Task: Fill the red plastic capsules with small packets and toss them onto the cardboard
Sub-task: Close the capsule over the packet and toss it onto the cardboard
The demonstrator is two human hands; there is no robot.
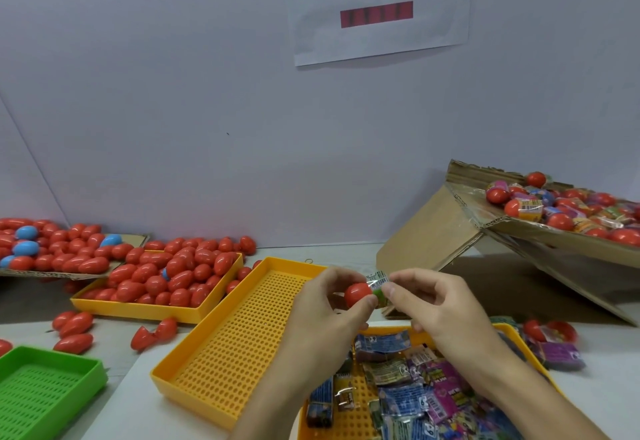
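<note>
Your left hand point(329, 304) grips a red capsule point(357, 294) above the empty yellow tray point(207, 367), while your right hand point(429, 304) pinches a green packet point(381, 292) right against its open end — the two touch. More packets point(408, 391) fill the tray below your wrists. Filled capsules point(561, 211) lie on the tilted cardboard point(433, 231), far right.

Bright, even light is falling from overhead; the propped cardboard point(540, 228) is casting a soft shadow beneath, capsules are glinting, and wide-angle distortion is bending the edges.
</note>
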